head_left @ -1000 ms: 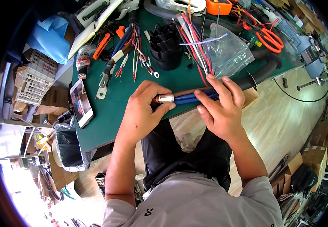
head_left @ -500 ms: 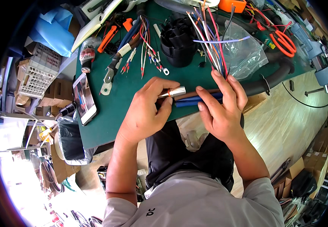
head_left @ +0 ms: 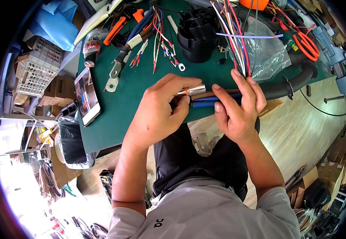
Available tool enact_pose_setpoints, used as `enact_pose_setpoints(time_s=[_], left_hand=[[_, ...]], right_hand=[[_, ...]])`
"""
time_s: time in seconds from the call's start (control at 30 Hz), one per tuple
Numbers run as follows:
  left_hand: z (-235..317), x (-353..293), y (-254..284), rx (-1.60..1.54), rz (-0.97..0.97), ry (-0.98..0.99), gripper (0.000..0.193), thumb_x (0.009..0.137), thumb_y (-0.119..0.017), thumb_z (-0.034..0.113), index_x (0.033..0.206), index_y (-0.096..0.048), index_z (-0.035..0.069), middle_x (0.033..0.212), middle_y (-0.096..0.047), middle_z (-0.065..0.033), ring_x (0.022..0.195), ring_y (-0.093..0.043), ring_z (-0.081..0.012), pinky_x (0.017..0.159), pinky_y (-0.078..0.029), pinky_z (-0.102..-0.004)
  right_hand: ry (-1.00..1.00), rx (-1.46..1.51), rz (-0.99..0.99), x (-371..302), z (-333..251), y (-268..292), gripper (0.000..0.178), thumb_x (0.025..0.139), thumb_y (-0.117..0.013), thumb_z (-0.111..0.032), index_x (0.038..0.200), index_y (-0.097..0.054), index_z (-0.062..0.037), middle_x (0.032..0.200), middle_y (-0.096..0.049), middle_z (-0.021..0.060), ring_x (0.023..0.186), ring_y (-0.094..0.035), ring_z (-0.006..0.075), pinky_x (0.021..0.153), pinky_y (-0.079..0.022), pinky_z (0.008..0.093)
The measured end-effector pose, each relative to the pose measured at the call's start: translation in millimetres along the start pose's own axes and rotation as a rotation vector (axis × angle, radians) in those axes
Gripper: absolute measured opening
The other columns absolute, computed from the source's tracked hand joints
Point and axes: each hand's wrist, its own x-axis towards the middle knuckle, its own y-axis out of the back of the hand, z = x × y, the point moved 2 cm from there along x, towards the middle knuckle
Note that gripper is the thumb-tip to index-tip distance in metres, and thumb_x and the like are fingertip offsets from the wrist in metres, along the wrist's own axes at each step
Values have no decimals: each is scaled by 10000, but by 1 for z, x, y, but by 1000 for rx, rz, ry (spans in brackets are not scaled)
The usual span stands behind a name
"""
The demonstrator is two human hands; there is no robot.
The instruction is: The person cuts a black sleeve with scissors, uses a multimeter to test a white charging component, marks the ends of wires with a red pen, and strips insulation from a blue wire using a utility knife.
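My left hand (head_left: 157, 105) pinches a shiny silver cable lug (head_left: 197, 89) between thumb and fingers; a bit of orange-copper colour shows at its inner part. The lug lies against the end of a brown wire (head_left: 213, 95), but whether the wire is inside it is hidden. Beside the brown wire run thick blue wires (head_left: 206, 102) with cut ends. My right hand (head_left: 238, 113) grips these wires where they leave a thick black cable (head_left: 296, 82). Thin white, red and purple wires (head_left: 236, 44) fan upward from behind its fingers.
On the green bench (head_left: 113, 127) stands a black round connector housing (head_left: 197, 42). A second cable end with flat metal lugs (head_left: 113, 79) lies to its left, near a phone (head_left: 87, 97). Orange-handled scissors (head_left: 306, 47), a clear plastic bag (head_left: 266, 59) and a grey clamp-like tool (head_left: 336, 59) are at the right.
The view has shifted slightly, so bench items and both hands sit a little differently in it. Both grips look the same, with the lug still by the brown wire.
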Motion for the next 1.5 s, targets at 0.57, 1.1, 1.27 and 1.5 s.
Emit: enact_pose_setpoints(time_s=[0.57,1.1,1.27,1.5], left_hand=[[5,-1,-2,61,-4,-22,331,811,-648,-54,1140,-638,-25,1075,-696,-137,856,-669,-180,746,-527,-291],[5,1,-3,75,-6,4,285,817,-655,-60,1100,-625,-42,1081,-699,-162,925,-704,-224,795,-548,-307],[4,-1,-1,59,-18,43,282,830,-658,-52,1110,-631,-35,1084,-694,-150,886,-699,-195,761,-544,-291],[9,0,-2,41,7,8,287,841,-661,-41,1127,-652,-26,971,-663,-115,741,-636,-148,673,-513,-286]], right_hand=[[-18,23,16,1,-1,0,237,898,-642,-227,1083,-765,-144,1385,-595,101,1271,-410,287,1074,-343,375],[-8,32,17,-1,0,0,242,899,-641,-226,1091,-760,-138,1387,-589,96,1274,-410,292,1068,-366,388],[-8,62,-31,-2,-3,6,276,879,-657,-189,1137,-745,-142,1396,-579,108,1297,-404,305,1078,-359,396],[27,121,166,-10,6,42,308,883,-589,-65,1170,-699,-49,1302,-620,154,1213,-499,329,1017,-420,409]])
